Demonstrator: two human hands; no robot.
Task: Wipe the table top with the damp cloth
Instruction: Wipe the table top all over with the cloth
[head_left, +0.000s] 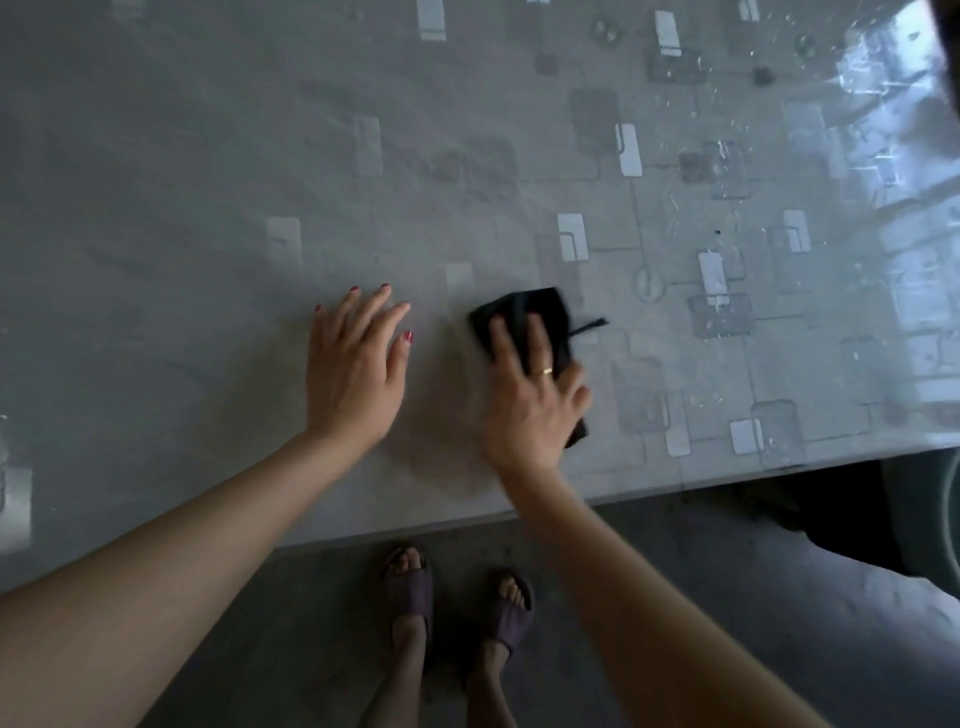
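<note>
A grey table top (208, 208) with a pattern of pale and dark squares fills most of the view. A dark folded cloth (540, 312) lies flat on it near the front edge. My right hand (530, 400) presses down on the cloth with spread fingers, a ring on one finger. A loose thread of the cloth sticks out to the right. My left hand (353, 369) rests flat on the table to the left of the cloth, fingers apart, holding nothing.
Water drops and wet streaks (727, 156) glisten on the right part of the table. The table's front edge (675, 483) runs diagonally below my hands. Beneath it I see the grey floor, my feet in sandals (410, 592), and a dark object (857, 519) at right.
</note>
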